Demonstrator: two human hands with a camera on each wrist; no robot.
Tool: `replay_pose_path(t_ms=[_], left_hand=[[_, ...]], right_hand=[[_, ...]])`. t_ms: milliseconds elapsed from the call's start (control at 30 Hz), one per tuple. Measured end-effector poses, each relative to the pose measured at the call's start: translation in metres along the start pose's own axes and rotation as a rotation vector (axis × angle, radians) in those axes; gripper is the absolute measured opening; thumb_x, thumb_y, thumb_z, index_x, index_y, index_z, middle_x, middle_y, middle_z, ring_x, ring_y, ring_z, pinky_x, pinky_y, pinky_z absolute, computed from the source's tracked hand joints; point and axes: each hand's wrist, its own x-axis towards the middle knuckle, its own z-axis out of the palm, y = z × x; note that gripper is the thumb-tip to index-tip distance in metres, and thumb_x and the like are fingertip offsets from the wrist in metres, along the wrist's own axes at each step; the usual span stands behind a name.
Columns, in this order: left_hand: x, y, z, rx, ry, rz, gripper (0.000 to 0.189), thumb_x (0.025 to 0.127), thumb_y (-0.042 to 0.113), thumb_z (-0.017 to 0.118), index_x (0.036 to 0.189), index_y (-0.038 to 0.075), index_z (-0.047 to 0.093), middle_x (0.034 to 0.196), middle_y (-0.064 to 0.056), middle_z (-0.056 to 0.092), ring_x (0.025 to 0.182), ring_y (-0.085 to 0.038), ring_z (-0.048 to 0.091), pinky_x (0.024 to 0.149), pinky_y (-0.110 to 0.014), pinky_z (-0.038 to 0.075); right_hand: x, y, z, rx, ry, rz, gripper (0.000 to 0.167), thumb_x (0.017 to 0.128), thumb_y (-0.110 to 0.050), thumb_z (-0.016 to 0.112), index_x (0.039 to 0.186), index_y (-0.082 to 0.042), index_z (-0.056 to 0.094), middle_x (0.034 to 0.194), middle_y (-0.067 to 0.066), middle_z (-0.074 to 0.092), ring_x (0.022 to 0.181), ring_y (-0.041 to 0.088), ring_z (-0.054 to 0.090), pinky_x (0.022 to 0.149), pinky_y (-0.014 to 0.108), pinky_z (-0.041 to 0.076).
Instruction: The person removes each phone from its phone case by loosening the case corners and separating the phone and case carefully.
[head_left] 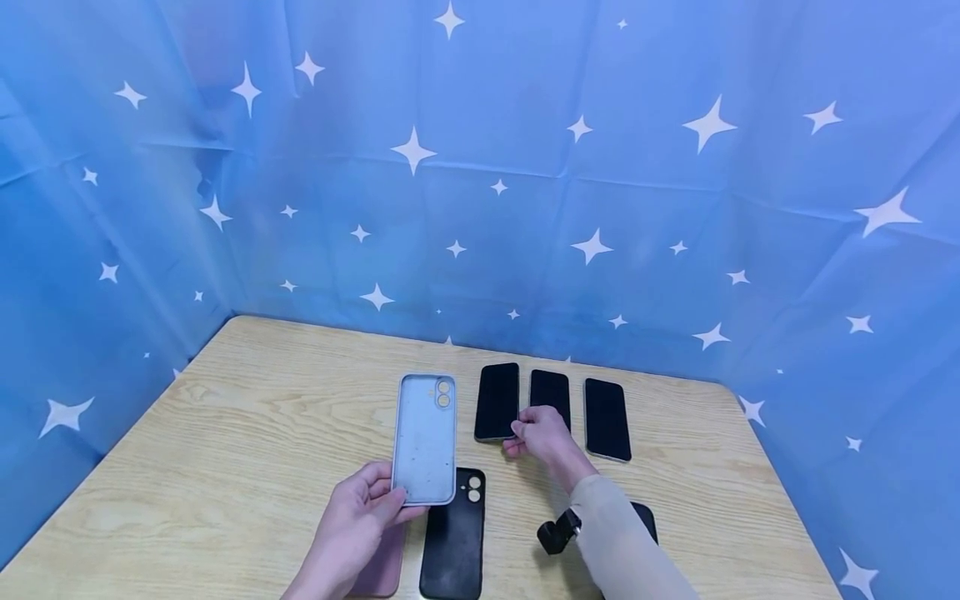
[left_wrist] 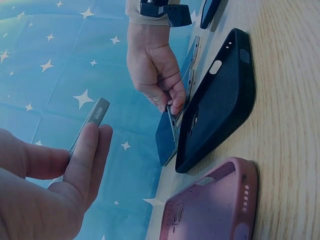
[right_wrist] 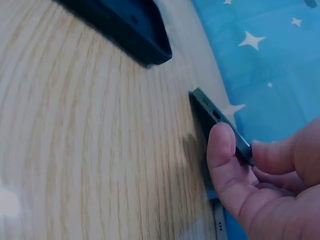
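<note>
My left hand holds a light blue-grey phone case by its lower end, thumb on the inner face and fingers behind, raised above the table. In the left wrist view that case shows edge-on. My right hand pinches the near right corner of the leftmost black-screened phone. That end of the phone is tipped up off the wood in the right wrist view. Two more phones lie to its right, a middle one partly behind my hand and a right one.
A black phone case and a pink phone case lie near the front of the wooden table. Another dark item is mostly hidden under my right forearm. A starry blue curtain stands behind the table.
</note>
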Motion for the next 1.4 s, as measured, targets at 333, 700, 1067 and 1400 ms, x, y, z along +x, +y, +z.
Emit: replay_pose_path(t_ms=[333, 700, 1067, 1400], left_hand=[[0.001, -0.001, 0.001, -0.01, -0.02, 0.012, 0.03, 0.101, -0.01, 0.049, 0.13, -0.02, 0.049, 0.117, -0.026, 0.069, 0.102, -0.033, 0.073, 0.09, -0.036, 0.063], [0.0, -0.002, 0.001, -0.006, -0.023, 0.004, 0.03, 0.102, -0.009, 0.049, 0.13, -0.019, 0.049, 0.117, -0.026, 0.068, 0.101, -0.034, 0.074, 0.089, -0.035, 0.063], [0.0, -0.003, -0.001, -0.003, -0.031, -0.003, 0.03, 0.103, -0.008, 0.049, 0.13, -0.019, 0.049, 0.116, -0.025, 0.069, 0.1, -0.033, 0.074, 0.089, -0.035, 0.063], [-0.001, -0.002, -0.001, -0.006, -0.033, 0.003, 0.029, 0.103, -0.008, 0.049, 0.129, -0.019, 0.05, 0.115, -0.025, 0.069, 0.099, -0.032, 0.074, 0.089, -0.035, 0.063]], right_hand=[[0.003, -0.004, 0.001, 0.002, -0.027, 0.011, 0.018, 0.099, 0.011, 0.054, 0.085, 0.003, 0.048, 0.083, 0.021, 0.066, 0.068, 0.021, 0.07, 0.069, 0.036, 0.065], [0.005, -0.011, 0.003, -0.522, 0.041, -0.07, 0.043, 0.077, 0.005, 0.074, 0.066, -0.012, 0.036, 0.059, -0.003, 0.027, 0.056, 0.014, 0.021, 0.054, 0.027, 0.029], [0.004, -0.015, 0.011, -0.697, 0.064, -0.079, 0.02, 0.086, 0.003, 0.073, 0.084, -0.002, 0.055, 0.064, 0.003, 0.044, 0.059, 0.019, 0.045, 0.056, 0.03, 0.041], [0.008, -0.014, 0.013, -0.743, 0.069, -0.084, 0.017, 0.082, 0.007, 0.07, 0.092, -0.001, 0.058, 0.074, 0.009, 0.054, 0.062, 0.021, 0.048, 0.056, 0.03, 0.041]])
